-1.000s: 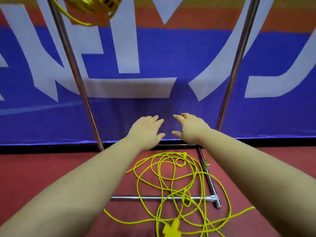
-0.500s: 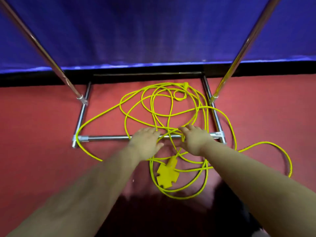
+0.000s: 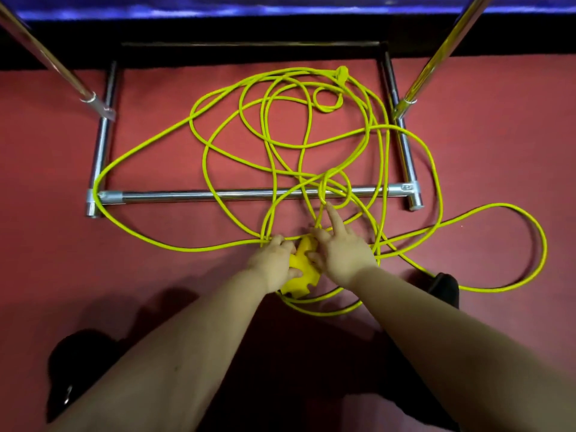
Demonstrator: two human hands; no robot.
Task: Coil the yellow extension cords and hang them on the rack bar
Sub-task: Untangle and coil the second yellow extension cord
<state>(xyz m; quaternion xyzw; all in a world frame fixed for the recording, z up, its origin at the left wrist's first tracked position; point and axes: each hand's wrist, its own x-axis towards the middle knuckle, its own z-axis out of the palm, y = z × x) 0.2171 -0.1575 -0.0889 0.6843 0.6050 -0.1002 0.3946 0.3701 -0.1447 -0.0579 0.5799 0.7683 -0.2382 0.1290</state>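
Red carpet (image 3: 62,260), tangled glossy yellow cord (image 3: 199,126)

Both hands (image 3: 311,260) on yellow socket block (image 3: 304,271)

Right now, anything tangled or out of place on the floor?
Yes. The yellow cord sprawls in overlapping loops, draped across the rack's base bar and side rail. Both hands are at its socket block.
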